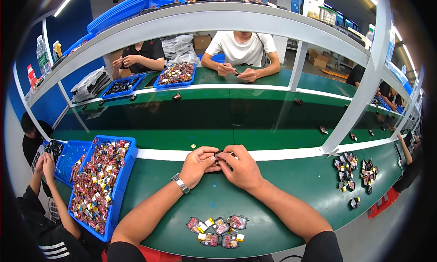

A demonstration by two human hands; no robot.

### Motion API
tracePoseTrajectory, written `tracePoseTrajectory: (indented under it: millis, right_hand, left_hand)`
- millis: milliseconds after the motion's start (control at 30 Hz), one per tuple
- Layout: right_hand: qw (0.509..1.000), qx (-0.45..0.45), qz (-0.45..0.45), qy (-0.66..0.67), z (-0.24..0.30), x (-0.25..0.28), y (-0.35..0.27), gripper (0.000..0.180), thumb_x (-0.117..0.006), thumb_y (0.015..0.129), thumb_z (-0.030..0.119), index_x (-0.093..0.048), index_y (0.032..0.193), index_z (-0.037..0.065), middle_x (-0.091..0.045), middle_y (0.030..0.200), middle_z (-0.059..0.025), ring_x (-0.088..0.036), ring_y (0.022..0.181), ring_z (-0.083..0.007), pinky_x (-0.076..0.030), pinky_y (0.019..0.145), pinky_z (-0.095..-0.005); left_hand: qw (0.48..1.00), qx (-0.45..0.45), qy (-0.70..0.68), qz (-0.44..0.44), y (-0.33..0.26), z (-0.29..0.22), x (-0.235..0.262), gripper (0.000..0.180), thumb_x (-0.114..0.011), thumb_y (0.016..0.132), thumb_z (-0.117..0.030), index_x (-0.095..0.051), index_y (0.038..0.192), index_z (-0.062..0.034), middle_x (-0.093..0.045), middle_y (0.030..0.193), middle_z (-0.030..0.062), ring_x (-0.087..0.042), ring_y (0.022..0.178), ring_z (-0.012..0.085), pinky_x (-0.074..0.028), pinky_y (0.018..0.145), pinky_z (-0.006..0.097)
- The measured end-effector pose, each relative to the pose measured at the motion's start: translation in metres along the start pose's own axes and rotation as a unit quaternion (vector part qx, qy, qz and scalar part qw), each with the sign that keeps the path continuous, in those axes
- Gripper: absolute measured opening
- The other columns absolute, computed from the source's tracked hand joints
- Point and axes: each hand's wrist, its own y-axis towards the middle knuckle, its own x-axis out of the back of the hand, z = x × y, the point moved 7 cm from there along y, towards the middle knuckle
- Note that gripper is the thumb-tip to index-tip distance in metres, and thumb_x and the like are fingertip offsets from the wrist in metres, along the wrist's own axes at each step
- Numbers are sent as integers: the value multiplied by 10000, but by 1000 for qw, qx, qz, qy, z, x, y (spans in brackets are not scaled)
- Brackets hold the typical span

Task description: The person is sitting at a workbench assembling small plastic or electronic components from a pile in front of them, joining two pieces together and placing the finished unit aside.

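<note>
Blue tray [123, 182] of parts [98, 180] left, assemblies [221, 226] nearer on green table [268, 230]; left hand [198, 166] and right hand [241, 166] pinch dark piece [219, 160], mostly finger-hidden.

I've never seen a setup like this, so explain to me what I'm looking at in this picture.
There's no robot here: these are a person's two bare hands, seen from a fisheye camera worn on their head. It looks down, and its wide lens makes straight edges bend. The left hand and right hand hold a small dark piece between them, partly hidden by fingers. On the green work surface, a small group of dark-cased pieces lies nearest the person, with more clusters to the right. At left, a blue tray holds a heap of small, mostly red parts.
</note>
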Motion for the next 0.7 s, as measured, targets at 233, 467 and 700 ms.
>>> tracePoseTrajectory:
  millis: [233,467,700]
  right_hand:
    - [999,-10,7,-31,-5,-2,-4,156,-706,761,35,-675,913,33,-595,949,-72,-603,875,-238,-530,721,-346]
    - [998,2,-25,-60,-2,-3,-4,109,-729,742,25,-686,840,42,-609,883,-56,-605,811,-220,-521,665,-335]
    - [996,19,-35,-85,-5,-4,-7,119,-745,724,27,-691,825,60,-614,854,-40,-604,787,-210,-516,637,-325]
  left_hand:
    - [1000,12,-2,6,1,1,-4,256,-521,964,2,-524,1216,45,-639,1111,140,-665,986,191,-609,841,318]
    - [1000,15,20,1,-1,3,-4,226,-516,962,7,-538,1185,40,-640,1112,137,-666,977,184,-611,830,310]
    - [1000,10,10,3,0,0,-7,215,-545,955,-16,-550,1166,25,-643,1116,130,-668,965,170,-611,805,297]
